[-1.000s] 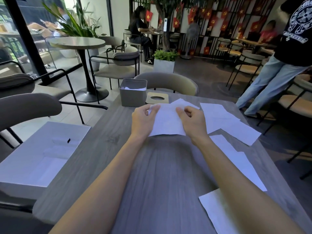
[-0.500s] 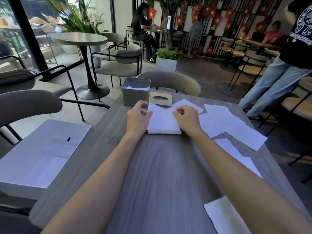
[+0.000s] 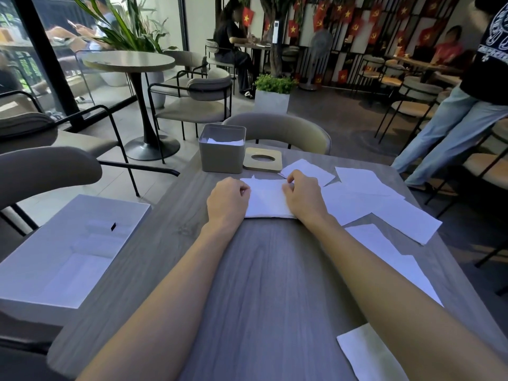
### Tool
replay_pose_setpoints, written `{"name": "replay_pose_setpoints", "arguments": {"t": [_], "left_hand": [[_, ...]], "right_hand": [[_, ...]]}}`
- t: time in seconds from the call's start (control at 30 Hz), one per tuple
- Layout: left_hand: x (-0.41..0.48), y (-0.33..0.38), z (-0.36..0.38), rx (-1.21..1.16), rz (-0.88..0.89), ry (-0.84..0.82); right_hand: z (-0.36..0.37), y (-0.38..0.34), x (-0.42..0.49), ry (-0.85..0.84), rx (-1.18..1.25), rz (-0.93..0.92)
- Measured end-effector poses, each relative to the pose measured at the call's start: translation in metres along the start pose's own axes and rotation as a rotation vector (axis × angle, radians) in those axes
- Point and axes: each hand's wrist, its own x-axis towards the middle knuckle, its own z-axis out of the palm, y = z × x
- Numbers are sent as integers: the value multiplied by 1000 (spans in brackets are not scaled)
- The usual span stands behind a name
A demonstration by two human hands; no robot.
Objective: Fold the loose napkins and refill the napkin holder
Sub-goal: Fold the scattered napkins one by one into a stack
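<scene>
Judging by how thin it looks, the folded napkin (image 3: 268,200) will handle as light, soft, limp paper that slides and tears easily. It is best taken by its two side edges with a gentle pinch, close to the thicker folded edge on the wrist side. It lies flat on the surface (image 3: 264,270), directly between the two sets of fingers. The left hand (image 3: 228,200) has its fingers (image 3: 243,191) curled narrow at the napkin's left edge, and the right hand (image 3: 302,199) curls its own at the right edge; both appear to pinch the paper. Just beyond the left fingers stands the napkin holder (image 3: 222,158) with some sheets inside, its lid (image 3: 248,160) beside it, and loose napkins (image 3: 362,185) lie outward of the right fingers
</scene>
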Motion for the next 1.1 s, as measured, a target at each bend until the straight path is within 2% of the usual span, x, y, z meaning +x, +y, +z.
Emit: {"name": "replay_pose_setpoints", "arguments": {"t": [0.13, 0.23, 0.3, 0.33, 0.4, 0.57, 0.67, 0.83, 0.97, 1.1], "left_hand": [[0, 0, 1, 44, 130, 95], [-2, 9, 6, 89, 310, 145], [-7, 15, 12, 148, 361, 20], [-9, 15, 15, 189, 348, -46], [-11, 12, 18, 267, 288, -97], [-8, 3, 9, 419, 107, -130], [-11, 3, 5, 428, 76, -127], [-33, 27, 1, 301, 275, -62], [-69, 70, 24, 167, 511, -307], [-88, 100, 43, 86, 586, -412]], "right_hand": [[4, -5, -3, 70, -300, -125], [5, -12, -8, 130, -325, -387], [7, -16, -14, -8, -278, -514], [8, -15, -18, -92, -275, -519], [12, -5, -23, -162, -261, -485], [4, 11, -32, -189, -306, -277], [-5, 11, -38, -198, -315, -247], [-41, 22, -58, -120, -215, -242], [-75, 48, -71, -121, -327, -172], [-102, 77, -80, -178, -366, 31]]}}
